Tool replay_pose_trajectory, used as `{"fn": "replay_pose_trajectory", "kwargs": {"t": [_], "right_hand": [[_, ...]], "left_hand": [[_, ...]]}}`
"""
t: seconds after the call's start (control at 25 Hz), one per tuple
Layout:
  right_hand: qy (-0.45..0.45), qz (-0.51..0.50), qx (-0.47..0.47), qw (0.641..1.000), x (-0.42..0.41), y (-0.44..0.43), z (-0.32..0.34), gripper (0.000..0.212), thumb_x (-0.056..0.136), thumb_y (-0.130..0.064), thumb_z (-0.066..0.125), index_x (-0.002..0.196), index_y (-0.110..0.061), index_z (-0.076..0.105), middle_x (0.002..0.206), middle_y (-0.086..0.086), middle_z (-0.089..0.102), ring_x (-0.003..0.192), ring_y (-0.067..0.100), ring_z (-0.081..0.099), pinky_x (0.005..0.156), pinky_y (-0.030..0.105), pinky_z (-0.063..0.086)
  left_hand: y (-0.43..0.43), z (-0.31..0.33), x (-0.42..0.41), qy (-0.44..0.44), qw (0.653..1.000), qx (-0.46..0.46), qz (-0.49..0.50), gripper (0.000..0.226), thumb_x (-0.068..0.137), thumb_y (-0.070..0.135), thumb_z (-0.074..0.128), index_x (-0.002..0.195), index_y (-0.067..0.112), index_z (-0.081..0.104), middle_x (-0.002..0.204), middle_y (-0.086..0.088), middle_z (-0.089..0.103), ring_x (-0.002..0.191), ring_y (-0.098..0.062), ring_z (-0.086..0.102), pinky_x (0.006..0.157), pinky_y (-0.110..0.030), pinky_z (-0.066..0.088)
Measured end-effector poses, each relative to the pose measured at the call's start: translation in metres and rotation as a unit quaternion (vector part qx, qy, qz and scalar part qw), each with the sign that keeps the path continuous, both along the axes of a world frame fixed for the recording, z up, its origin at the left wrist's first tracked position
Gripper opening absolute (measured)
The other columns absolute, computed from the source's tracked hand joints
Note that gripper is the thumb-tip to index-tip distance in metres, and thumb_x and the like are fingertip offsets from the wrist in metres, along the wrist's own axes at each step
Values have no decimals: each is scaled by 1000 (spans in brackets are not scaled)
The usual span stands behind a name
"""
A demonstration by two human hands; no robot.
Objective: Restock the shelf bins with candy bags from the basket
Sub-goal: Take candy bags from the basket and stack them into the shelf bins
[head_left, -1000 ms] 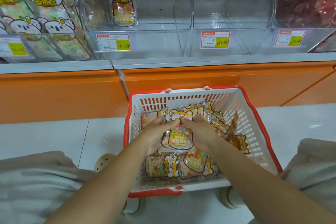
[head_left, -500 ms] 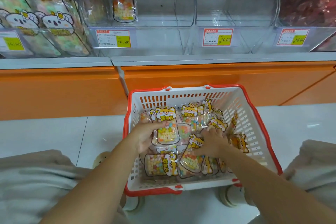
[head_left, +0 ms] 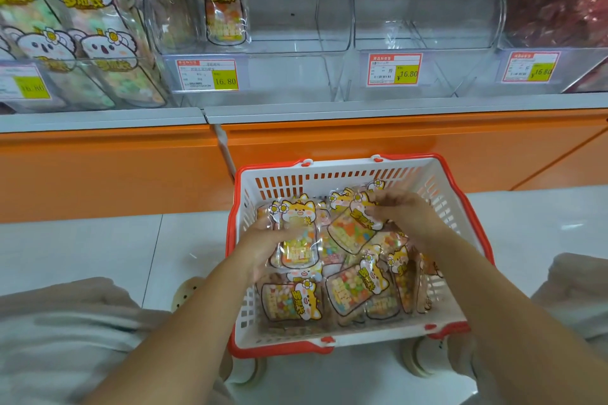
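A white basket with a red rim (head_left: 332,174) stands on the floor below the shelf, holding several clear candy bags with a yellow dog print. My left hand (head_left: 263,242) grips one upright candy bag (head_left: 297,235) at its left side. My right hand (head_left: 403,212) pinches a second, tilted candy bag (head_left: 350,233) by its top, lifted above the pile. More bags (head_left: 353,294) lie flat underneath. On the shelf, a clear bin (head_left: 296,13) holds a few of the same dog bags (head_left: 223,3) leaning at its left.
To the right stands a clear bin (head_left: 427,10) with nothing visible inside, then a bin of dark red goods (head_left: 559,0). Koala-print bags (head_left: 75,26) fill the left bin. An orange panel (head_left: 115,171) runs under the shelf. My knees flank the basket.
My right hand has lifted a bag from the pile and raised it toward the basket's far side. My left hand still holds its bag, slightly lower and nearer.
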State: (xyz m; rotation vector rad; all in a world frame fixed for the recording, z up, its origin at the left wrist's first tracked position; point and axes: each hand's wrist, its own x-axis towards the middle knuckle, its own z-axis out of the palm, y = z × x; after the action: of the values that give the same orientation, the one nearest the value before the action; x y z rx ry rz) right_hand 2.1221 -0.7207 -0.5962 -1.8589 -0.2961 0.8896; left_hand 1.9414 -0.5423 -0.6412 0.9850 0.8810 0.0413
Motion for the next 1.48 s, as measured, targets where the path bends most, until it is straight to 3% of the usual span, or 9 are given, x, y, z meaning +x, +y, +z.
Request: {"fn": "replay_pose_trajectory", "kwargs": {"t": [0.16, 0.36, 0.48, 0.64, 0.84, 1.04, 1.16, 1.32, 1.48], "right_hand": [[71, 101, 12, 992, -5, 11, 7, 18, 88, -6, 67, 105, -9, 67, 76, 3, 55, 63, 14, 50, 50, 18, 46], [177, 113, 54, 976, 9, 9, 10, 17, 79, -12, 75, 96, -12, 70, 84, 7, 61, 76, 23, 50, 63, 29, 43], [59, 138, -7, 989, -14, 24, 13, 19, 78, -21, 80, 94, -18, 71, 91, 6, 64, 74, 19, 58, 64, 27, 49], [-68, 22, -22, 997, -58, 40, 1, 34, 82, -30, 75, 108, -18, 57, 98, 3, 54, 89, 19, 54, 72, 29, 43], [255, 35, 78, 963, -72, 34, 9, 100, 84, -35, 72, 154, -23, 2, 159, -2, 21, 146, 22, 20, 116, 50, 20], [188, 94, 189, 959, -63, 59, 76, 64, 81, -25, 72, 139, -15, 47, 128, 8, 64, 116, 26, 62, 103, 53, 44], [142, 124, 254, 949, -59, 89, 131, 43, 85, -15, 63, 127, -13, 57, 119, 15, 68, 109, 33, 65, 87, 46, 56], [92, 133, 296, 941, -45, 151, 195, 39, 85, -12, 64, 123, -8, 55, 115, 17, 69, 104, 34, 67, 88, 52, 55], [2, 50, 262, 964, 1, 240, 218, 36, 87, -4, 66, 120, -9, 54, 110, 12, 71, 89, 23, 72, 71, 35, 61]], "left_hand": [[-2, -5, 5, -14, 999, 4, -43, 126, 53, 42, 93, 154, 22, 19, 157, 0, 31, 144, -24, 28, 117, -50, 18], [-1, 1, 6, 7, 1000, 10, -29, 90, 65, 37, 88, 139, 15, 41, 144, 3, 47, 131, -18, 43, 110, -37, 28], [-4, 0, 9, -17, 996, -50, -73, 104, 56, 55, 89, 142, 20, 43, 143, -3, 52, 134, -20, 44, 116, -50, 24], [-16, 17, 11, -11, 996, 12, -91, 88, 56, 30, 92, 131, 13, 49, 127, -3, 62, 117, -16, 55, 113, -43, 29], [-10, 50, 14, -32, 999, 22, -31, 95, 79, 18, 77, 154, 16, 18, 151, 0, 38, 138, -21, 37, 116, -43, 21], [17, 128, 24, -104, 981, 147, -80, 64, 83, 21, 74, 138, 18, 42, 111, 2, 68, 99, -7, 64, 93, -26, 51], [42, 190, 28, -105, 933, 337, -72, 35, 93, 25, 63, 122, 15, 46, 111, -2, 67, 90, -4, 63, 80, -19, 51], [91, 252, 19, -99, 846, 523, -30, 47, 94, 50, 50, 137, 32, 42, 131, 4, 58, 120, -9, 52, 100, -23, 41], [154, 232, 11, 64, 572, 814, 71, 69, 94, 61, 31, 151, 22, 29, 161, -1, 19, 149, -16, 5, 120, -39, 7]]}}
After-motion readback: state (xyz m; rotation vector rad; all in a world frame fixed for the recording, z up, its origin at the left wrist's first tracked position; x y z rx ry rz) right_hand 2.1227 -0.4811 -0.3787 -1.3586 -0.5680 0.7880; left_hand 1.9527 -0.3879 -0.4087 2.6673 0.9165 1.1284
